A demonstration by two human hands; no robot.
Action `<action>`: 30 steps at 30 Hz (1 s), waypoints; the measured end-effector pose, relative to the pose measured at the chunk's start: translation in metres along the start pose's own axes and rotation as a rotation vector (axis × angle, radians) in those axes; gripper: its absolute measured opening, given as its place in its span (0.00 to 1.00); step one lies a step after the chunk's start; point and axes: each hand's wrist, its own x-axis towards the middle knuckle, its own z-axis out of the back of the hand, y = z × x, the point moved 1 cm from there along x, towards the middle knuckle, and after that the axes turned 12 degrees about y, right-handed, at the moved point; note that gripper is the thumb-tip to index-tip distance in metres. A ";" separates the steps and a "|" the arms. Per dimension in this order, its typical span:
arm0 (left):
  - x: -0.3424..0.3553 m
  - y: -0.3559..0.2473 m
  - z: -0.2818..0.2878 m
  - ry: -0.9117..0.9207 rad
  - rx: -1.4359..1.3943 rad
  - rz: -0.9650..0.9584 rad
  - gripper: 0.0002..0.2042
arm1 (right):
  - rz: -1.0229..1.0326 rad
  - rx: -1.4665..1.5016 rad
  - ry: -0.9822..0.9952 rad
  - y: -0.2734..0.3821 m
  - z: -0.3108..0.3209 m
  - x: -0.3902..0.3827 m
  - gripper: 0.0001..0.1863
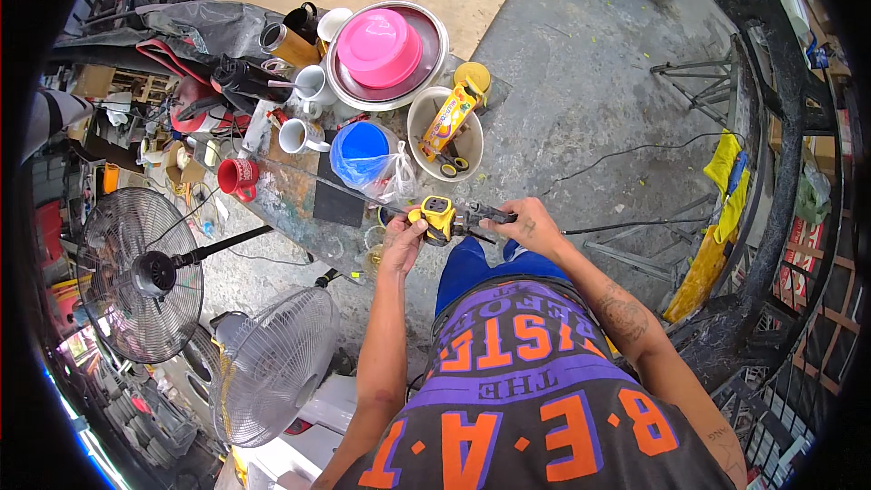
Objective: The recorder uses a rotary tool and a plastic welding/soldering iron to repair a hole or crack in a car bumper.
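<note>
The head view looks steeply down through a wide fisheye lens from above the wearer's shirt (522, 358), nearest at the lower edge; left hand (401, 243) and right hand (533, 228) sit mid-view, the surface (292, 185) and floor (581, 82) beyond.

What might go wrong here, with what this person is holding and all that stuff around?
A slip or pinch seems possible: the left hand grips a yellow and black block while the right hand holds a black piece close to it.
The red mug stands near the edge of the table; a bump might tip it off.
The black cable stretching off to the right could snag a foot.
</note>
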 end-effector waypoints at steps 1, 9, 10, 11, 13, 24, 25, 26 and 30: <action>0.000 -0.001 0.000 -0.005 0.011 0.004 0.24 | -0.013 -0.012 0.009 -0.001 -0.001 0.001 0.22; -0.002 0.000 -0.001 -0.018 0.029 0.002 0.23 | 0.024 -0.006 -0.007 0.011 -0.007 0.002 0.23; -0.002 0.000 0.000 -0.011 0.032 -0.003 0.22 | 0.013 0.002 0.005 0.013 -0.006 0.001 0.23; -0.002 -0.001 -0.001 -0.003 0.035 -0.008 0.22 | 0.002 0.009 0.017 0.015 -0.005 0.000 0.23; -0.004 -0.001 -0.001 -0.004 0.028 -0.009 0.21 | 0.005 0.004 0.012 0.011 -0.008 0.001 0.23; -0.006 -0.006 -0.007 -0.047 0.004 0.024 0.18 | 0.014 0.012 0.021 0.006 -0.011 0.003 0.23; -0.006 -0.007 -0.008 -0.041 0.000 0.026 0.19 | -0.002 0.015 0.024 0.006 -0.011 0.003 0.23; -0.007 -0.007 -0.008 -0.037 -0.004 0.026 0.19 | -0.017 0.017 0.027 0.007 -0.012 0.004 0.23; -0.006 -0.005 -0.009 -0.049 -0.024 0.025 0.20 | -0.024 0.029 0.035 0.008 -0.012 0.004 0.22</action>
